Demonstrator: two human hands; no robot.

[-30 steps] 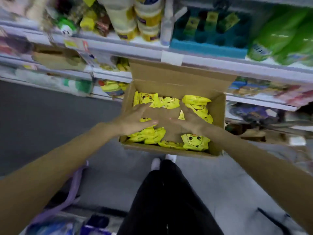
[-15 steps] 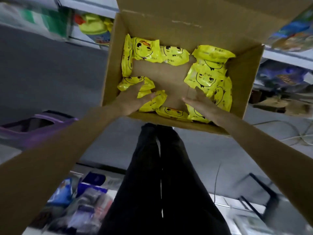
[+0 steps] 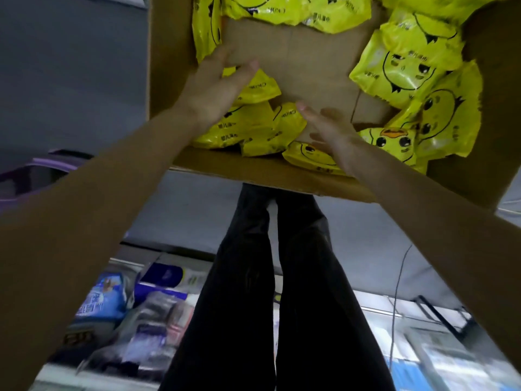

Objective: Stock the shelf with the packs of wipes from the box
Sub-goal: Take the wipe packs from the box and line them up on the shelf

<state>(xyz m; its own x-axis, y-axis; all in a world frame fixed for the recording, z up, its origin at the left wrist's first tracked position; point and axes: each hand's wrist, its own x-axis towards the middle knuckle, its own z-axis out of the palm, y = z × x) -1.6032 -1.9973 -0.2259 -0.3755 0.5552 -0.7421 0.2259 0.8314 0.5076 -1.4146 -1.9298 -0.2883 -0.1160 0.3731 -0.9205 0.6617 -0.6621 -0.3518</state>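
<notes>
An open cardboard box [image 3: 169, 66] fills the top of the head view. Several yellow packs of wipes [image 3: 406, 69] with duck faces lie around its edges, leaving bare cardboard in the middle. My left hand [image 3: 214, 88] reaches into the box's left side with fingers spread over packs near the left wall. My right hand [image 3: 329, 131] lies inside near the front wall, fingers straight, touching a yellow pack [image 3: 284, 128]. Neither hand has a pack gripped.
My legs in black trousers [image 3: 270, 292] stand below the box on a grey floor. A purple basket [image 3: 36, 170] is at the left. Shelves with blue and white packaged goods [image 3: 118, 300] lie behind my feet. A thin cable [image 3: 397, 292] hangs at the right.
The view has tilted further down, so the shelf has left the frame and the box looks closer. Both hands have stayed inside the box and shifted slightly over the packs.
</notes>
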